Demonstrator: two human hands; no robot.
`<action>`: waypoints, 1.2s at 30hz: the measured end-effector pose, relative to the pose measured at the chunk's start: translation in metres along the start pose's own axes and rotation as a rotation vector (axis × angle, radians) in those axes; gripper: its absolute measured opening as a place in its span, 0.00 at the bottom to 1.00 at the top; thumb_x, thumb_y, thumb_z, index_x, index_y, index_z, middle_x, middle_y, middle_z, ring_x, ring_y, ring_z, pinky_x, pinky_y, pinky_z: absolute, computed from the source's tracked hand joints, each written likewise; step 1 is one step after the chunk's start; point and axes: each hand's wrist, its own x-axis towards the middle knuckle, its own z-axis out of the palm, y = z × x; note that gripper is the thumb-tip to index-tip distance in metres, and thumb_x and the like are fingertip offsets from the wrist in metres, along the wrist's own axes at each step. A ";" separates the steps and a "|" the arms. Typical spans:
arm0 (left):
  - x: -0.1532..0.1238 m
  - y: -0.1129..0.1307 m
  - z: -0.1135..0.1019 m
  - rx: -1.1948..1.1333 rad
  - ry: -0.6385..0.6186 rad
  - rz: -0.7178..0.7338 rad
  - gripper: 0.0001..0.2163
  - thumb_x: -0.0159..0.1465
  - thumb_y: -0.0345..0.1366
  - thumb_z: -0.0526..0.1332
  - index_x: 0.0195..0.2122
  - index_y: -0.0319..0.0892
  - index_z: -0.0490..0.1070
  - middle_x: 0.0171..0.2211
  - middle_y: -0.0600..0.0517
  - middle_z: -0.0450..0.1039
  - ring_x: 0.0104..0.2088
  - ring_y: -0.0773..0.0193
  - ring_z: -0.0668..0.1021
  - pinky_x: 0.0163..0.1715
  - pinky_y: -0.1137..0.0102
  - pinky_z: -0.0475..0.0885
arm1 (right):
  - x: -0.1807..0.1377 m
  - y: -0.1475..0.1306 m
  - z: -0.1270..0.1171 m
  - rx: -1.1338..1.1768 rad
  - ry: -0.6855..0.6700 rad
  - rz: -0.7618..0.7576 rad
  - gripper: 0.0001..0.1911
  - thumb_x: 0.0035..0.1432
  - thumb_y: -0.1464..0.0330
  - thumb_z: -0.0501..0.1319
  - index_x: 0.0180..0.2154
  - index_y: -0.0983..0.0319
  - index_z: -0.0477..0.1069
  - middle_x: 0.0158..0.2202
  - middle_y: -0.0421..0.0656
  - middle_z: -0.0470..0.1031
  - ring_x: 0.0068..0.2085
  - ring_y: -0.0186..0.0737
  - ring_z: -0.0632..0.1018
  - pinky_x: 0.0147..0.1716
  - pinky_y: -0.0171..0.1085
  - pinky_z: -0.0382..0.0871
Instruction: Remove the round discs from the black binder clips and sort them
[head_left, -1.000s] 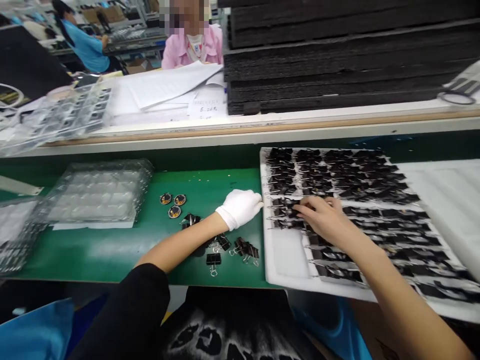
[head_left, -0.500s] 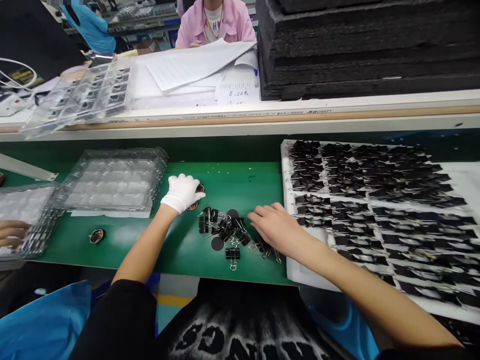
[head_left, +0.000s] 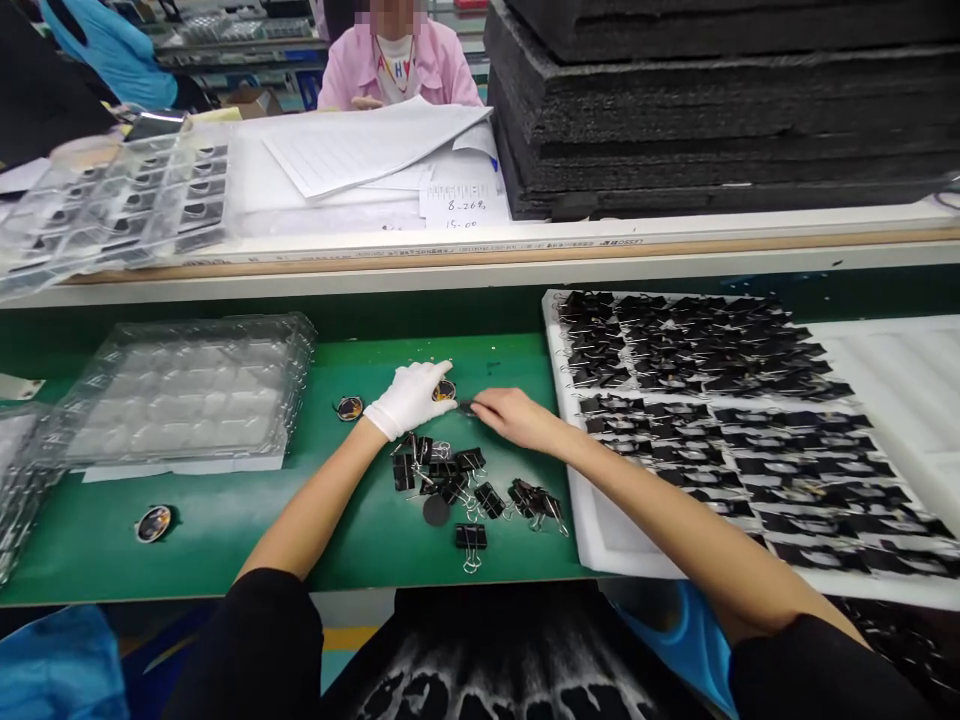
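My left hand [head_left: 412, 398], in a white glove, is closed on a small round part [head_left: 443, 390] with a dark rim and a copper-orange inside. My right hand [head_left: 517, 415] is bare and pinches a thin black disc [head_left: 466, 407] just to the right of that part. Nearer to me lies a loose pile of black binder clips [head_left: 446, 478], with another black disc [head_left: 436, 511] among them. One binder clip [head_left: 471, 537] sits apart at the front. Two more round parts rest on the green table, one left of my glove [head_left: 350, 407], the other farther left [head_left: 154, 523].
On the right, a white foam tray [head_left: 592, 540] carries rows of black binder clips. Clear plastic trays [head_left: 187, 400] are stacked at the left. Papers [head_left: 375, 150] and black foam sheets [head_left: 712, 130] occupy the shelf; a person in pink [head_left: 450, 65] sits beyond.
My left hand has moved right with one round part, leaving another behind. My right hand has gone from the clip pile up towards my left hand, now with a black disc.
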 end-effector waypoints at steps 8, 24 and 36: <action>0.001 -0.006 0.005 -0.089 -0.040 0.067 0.40 0.60 0.54 0.69 0.68 0.40 0.58 0.54 0.39 0.76 0.53 0.46 0.79 0.48 0.61 0.72 | 0.044 0.002 0.004 0.317 0.044 0.291 0.00 0.69 0.70 0.57 0.41 0.59 0.66 0.26 0.36 0.79 0.30 0.38 0.80 0.35 0.34 0.67; -0.006 0.009 -0.005 -0.091 -0.016 -0.062 0.33 0.60 0.55 0.67 0.62 0.44 0.69 0.56 0.42 0.73 0.52 0.46 0.79 0.50 0.59 0.73 | -0.022 -0.058 -0.002 -0.096 -0.307 0.442 0.14 0.62 0.56 0.65 0.29 0.58 0.73 0.29 0.43 0.80 0.34 0.46 0.80 0.29 0.38 0.61; -0.003 0.001 -0.007 -0.076 -0.021 -0.076 0.27 0.62 0.53 0.67 0.58 0.44 0.72 0.52 0.42 0.72 0.49 0.48 0.79 0.49 0.59 0.73 | 0.001 -0.004 -0.021 -0.120 0.100 0.462 0.13 0.64 0.56 0.64 0.42 0.59 0.73 0.43 0.49 0.77 0.46 0.53 0.77 0.44 0.46 0.69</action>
